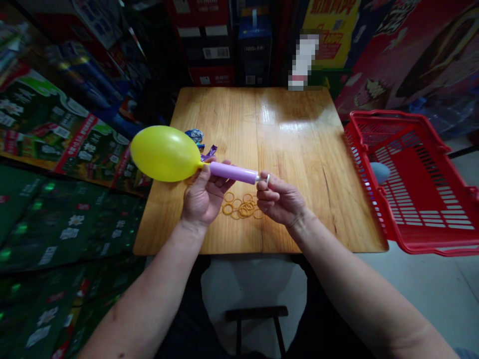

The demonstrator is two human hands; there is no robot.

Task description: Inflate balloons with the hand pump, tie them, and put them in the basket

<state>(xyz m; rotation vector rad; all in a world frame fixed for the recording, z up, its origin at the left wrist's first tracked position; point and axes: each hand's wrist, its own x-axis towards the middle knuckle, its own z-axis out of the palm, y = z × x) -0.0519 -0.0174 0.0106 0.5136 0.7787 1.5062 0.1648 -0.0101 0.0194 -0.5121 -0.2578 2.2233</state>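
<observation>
A yellow balloon point(166, 153), blown up, sits with its neck on the tip of a purple hand pump point(234, 173). My left hand point(204, 197) pinches the balloon's neck at the pump's nozzle end, its other fingers behind the barrel. At the opposite end, my right hand point(279, 197) grips the pump's white handle point(268, 180), which is pushed close to the barrel. Below the pump, several tan rubber bands point(245, 207) lie loose on the wooden table point(299, 149). Behind my left hand are a purple foil-like piece point(209, 152) and a dark blue patterned deflated balloon point(195, 135).
A red shopping basket point(415, 244) stands right of the table, with a light blue balloon point(380, 172) inside. Stacked green drink cartons point(56, 224) crowd the left side. Boxes point(255, 50) line the table's far edge. A dark stool point(256, 313) shows below the front edge.
</observation>
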